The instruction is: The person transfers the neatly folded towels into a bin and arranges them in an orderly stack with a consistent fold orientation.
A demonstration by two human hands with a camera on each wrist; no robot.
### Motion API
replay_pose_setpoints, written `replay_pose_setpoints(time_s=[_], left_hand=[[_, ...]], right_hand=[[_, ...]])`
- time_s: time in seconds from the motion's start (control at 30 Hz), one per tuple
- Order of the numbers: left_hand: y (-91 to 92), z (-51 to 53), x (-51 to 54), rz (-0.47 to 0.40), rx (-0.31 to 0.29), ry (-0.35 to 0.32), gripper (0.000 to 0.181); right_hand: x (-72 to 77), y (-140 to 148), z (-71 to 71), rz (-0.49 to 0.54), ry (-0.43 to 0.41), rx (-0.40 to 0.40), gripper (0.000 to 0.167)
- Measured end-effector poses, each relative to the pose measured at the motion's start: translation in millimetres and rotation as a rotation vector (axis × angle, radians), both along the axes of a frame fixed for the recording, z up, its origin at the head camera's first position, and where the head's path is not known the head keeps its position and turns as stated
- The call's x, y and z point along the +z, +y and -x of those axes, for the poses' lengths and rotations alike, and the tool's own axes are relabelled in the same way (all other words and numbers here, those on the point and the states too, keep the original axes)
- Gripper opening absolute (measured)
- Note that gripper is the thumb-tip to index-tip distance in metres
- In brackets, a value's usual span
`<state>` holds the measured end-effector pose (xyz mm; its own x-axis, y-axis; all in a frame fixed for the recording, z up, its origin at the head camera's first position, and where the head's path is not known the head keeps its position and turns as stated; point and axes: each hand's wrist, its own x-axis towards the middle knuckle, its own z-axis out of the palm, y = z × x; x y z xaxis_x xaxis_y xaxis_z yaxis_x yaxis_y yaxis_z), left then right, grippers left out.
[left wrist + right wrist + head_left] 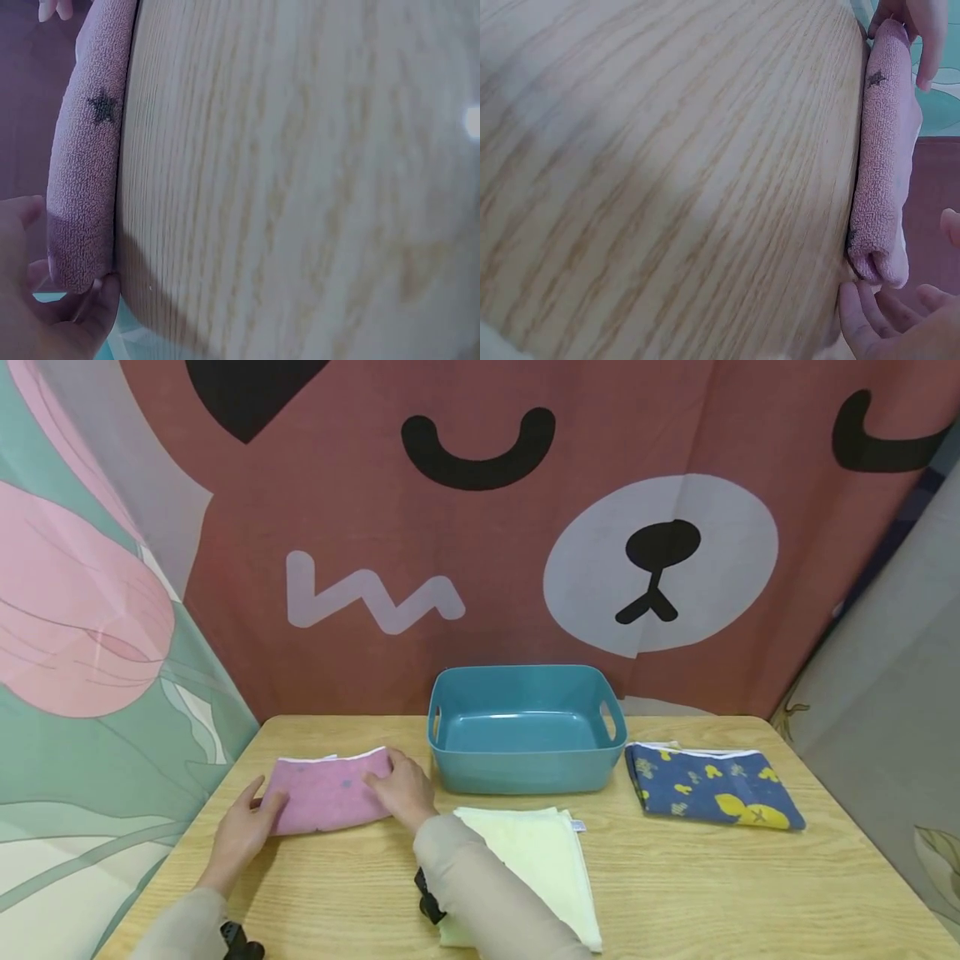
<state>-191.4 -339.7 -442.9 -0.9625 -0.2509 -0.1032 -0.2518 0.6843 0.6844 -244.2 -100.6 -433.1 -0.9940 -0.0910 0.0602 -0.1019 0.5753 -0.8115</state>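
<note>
A folded pink towel (330,789) with a white edge and small dark stars lies on the table's left part. My left hand (243,831) is at its left end, fingertips touching the end low down and thumb over the top. At the right end is my right hand (405,789), its fingertips against the lower edge. In the right wrist view the right thumb (951,225) stands apart from the towel. My right forearm passes over a folded pale yellow towel (536,860) and hides part of it.
A teal plastic basket (525,772) with handle holes stands at the table's back middle. Right of it lies a folded navy towel (705,785) with yellow figures. Behind the wooden table (712,885) hangs a curtain (495,535) printed with a bear.
</note>
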Motion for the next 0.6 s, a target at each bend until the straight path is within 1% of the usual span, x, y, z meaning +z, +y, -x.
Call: replay_pose_setpoints(time_s=[0.1,0.2,0.37,0.5,0.6], left_hand=[[0.4,1.7,1.6,0.003,0.012,-0.004,0.081],[1.9,1.1,1.0,-0.005,0.020,-0.008,0.079],[4.4,0.6,0.1,-0.005,0.018,-0.010,0.079],[4.9,0.8,0.6,0.013,0.013,-0.015,0.080],[4.7,0.8,0.8,0.030,0.000,-0.008,0.076]], right_hand=[[1.1,-0.4,-0.9,0.004,-0.006,0.000,0.059],[0.5,-0.7,-3.0,0.005,-0.020,0.005,0.062],[0.7,0.6,-5.3,-0.048,-0.025,0.018,0.061],[-0.3,1.4,-4.7,-0.090,-0.047,0.018,0.049],[-2.2,1.5,-3.1,-0.100,-0.068,0.008,0.036]])
